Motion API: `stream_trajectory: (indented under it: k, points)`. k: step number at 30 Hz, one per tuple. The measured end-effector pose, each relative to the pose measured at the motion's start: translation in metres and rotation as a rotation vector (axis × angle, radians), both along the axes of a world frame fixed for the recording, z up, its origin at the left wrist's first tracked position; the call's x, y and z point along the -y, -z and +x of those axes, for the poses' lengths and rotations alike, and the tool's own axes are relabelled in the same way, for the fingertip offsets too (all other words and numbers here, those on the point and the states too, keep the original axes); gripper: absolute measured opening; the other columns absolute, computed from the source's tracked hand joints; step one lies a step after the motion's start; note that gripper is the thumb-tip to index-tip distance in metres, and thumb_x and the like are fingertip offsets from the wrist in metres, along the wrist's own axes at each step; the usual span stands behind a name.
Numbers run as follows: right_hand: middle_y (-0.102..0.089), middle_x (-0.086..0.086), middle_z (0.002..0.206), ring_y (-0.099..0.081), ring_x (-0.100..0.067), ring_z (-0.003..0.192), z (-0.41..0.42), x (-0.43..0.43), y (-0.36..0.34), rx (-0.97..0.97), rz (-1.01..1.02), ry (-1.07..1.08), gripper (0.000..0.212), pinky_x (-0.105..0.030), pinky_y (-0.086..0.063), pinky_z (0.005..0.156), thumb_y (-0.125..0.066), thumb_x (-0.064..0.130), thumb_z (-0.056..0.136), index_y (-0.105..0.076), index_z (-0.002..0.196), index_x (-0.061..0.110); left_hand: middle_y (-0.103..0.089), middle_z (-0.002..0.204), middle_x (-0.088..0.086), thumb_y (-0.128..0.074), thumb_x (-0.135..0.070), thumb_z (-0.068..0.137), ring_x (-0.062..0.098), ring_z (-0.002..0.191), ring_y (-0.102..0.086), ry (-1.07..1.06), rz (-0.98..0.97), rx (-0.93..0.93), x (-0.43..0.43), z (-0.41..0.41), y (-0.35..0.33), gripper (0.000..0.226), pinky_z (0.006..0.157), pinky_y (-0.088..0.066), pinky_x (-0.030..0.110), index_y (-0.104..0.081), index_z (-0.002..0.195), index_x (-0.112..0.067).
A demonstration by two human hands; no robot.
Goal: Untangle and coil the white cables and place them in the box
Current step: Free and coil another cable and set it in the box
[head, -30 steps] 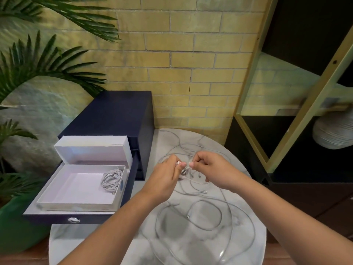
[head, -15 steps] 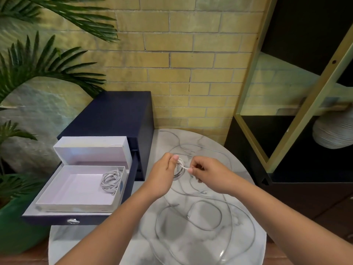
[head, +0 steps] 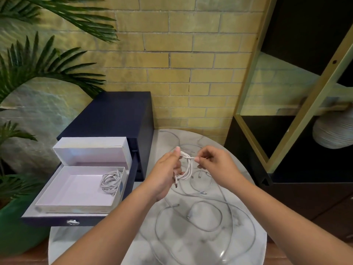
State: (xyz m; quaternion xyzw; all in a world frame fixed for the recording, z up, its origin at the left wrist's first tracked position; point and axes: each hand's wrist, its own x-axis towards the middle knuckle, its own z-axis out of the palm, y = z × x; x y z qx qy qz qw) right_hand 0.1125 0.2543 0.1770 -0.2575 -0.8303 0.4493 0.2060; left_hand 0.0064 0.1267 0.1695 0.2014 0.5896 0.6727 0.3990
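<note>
My left hand (head: 167, 170) grips a small coil of white cable (head: 188, 168) above the round marble table (head: 248, 245). My right hand (head: 214, 162) pinches the coil's loose end at its top, right beside the left thumb. A plug end dangles below the left hand. Several loose white cables (head: 208, 217) lie spread in loops over the table beneath my arms. To the left, an open white box (head: 76, 202) sits on a pulled-out drawer, and one coiled cable (head: 110, 181) lies in its right corner.
The dark blue drawer cabinet (head: 114, 115) stands left of the table against a yellow brick wall. Palm fronds (head: 38, 64) hang over the far left. A dark shelf unit with a gold frame (head: 298, 111) and a ribbed vase (head: 332, 134) stands to the right.
The cable between my hands has been gathered from a loose strand into a hanging coil in my left hand. My right hand has shifted to the coil's end.
</note>
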Motion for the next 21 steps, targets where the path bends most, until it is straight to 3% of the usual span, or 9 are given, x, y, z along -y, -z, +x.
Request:
stream_trajectory:
  k: [5,8,12,14,17,19,21]
  points:
    - [-0.069,-0.011,0.082,-0.068,-0.016,0.076,-0.002,0.016,0.015,-0.145,-0.191,0.067,0.011,-0.031,-0.058,0.074,-0.062,0.013,0.092,-0.064,0.087,0.004,-0.044,0.058,-0.007,-0.041,-0.031,0.103,0.002,0.046,-0.047,-0.077,0.005,0.013,-0.006,0.008,-0.002,0.023,0.060,-0.038,0.023,-0.050,0.090,-0.015]
    - [-0.072,-0.010,0.086,-0.070,-0.017,0.083,0.000,0.031,0.018,-0.226,-0.348,0.064,0.018,-0.027,-0.057,0.078,-0.059,0.019,0.094,-0.064,0.091,0.002,-0.038,0.063,-0.004,-0.041,-0.036,0.102,0.008,0.054,-0.041,-0.162,0.007,0.007,-0.011,0.008,0.004,0.026,0.070,-0.038,0.031,-0.051,0.095,-0.013]
    - [-0.073,-0.003,0.088,-0.070,-0.009,0.080,-0.001,0.039,0.015,-0.233,-0.433,0.051,0.016,-0.017,-0.053,0.070,-0.071,0.013,0.085,-0.063,0.097,0.005,-0.036,0.059,-0.006,-0.039,-0.035,0.103,0.008,0.051,-0.035,-0.231,0.042,0.057,-0.015,0.009,0.010,0.028,0.067,-0.038,0.031,-0.051,0.097,-0.011]
    - [-0.074,-0.004,0.089,-0.071,-0.013,0.083,-0.004,0.039,0.016,-0.217,-0.423,0.091,0.015,-0.021,-0.054,0.073,-0.073,0.009,0.083,-0.063,0.094,0.007,-0.039,0.061,-0.004,-0.038,-0.032,0.104,0.008,0.052,-0.038,-0.259,0.043,0.081,-0.018,0.013,0.011,0.026,0.064,-0.039,0.028,-0.051,0.100,-0.009]
    - [-0.073,-0.003,0.086,-0.070,-0.015,0.083,-0.005,0.038,0.020,-0.206,-0.352,0.146,0.010,-0.026,-0.056,0.075,-0.072,0.007,0.083,-0.065,0.088,0.011,-0.050,0.075,0.003,-0.036,-0.034,0.104,0.014,0.069,-0.051,-0.251,-0.005,0.028,-0.021,0.017,0.013,0.029,0.079,-0.046,0.033,-0.051,0.096,-0.010]
    - [-0.072,-0.004,0.084,-0.069,-0.015,0.081,-0.004,0.035,0.021,-0.209,-0.321,0.168,0.008,-0.026,-0.056,0.073,-0.070,0.007,0.084,-0.066,0.087,0.013,-0.062,0.095,0.006,-0.034,-0.041,0.103,0.017,0.090,-0.059,-0.204,-0.096,-0.075,-0.019,0.017,0.015,0.034,0.093,-0.047,0.035,-0.053,0.104,-0.013]
    - [-0.071,-0.007,0.084,-0.068,-0.017,0.079,-0.002,0.032,0.020,-0.211,-0.335,0.144,0.006,-0.027,-0.055,0.072,-0.069,0.007,0.085,-0.066,0.089,0.011,-0.061,0.105,-0.002,-0.030,-0.044,0.103,0.010,0.098,-0.058,-0.173,-0.167,-0.208,-0.014,0.015,0.014,0.035,0.086,-0.045,0.026,-0.051,0.115,-0.018]
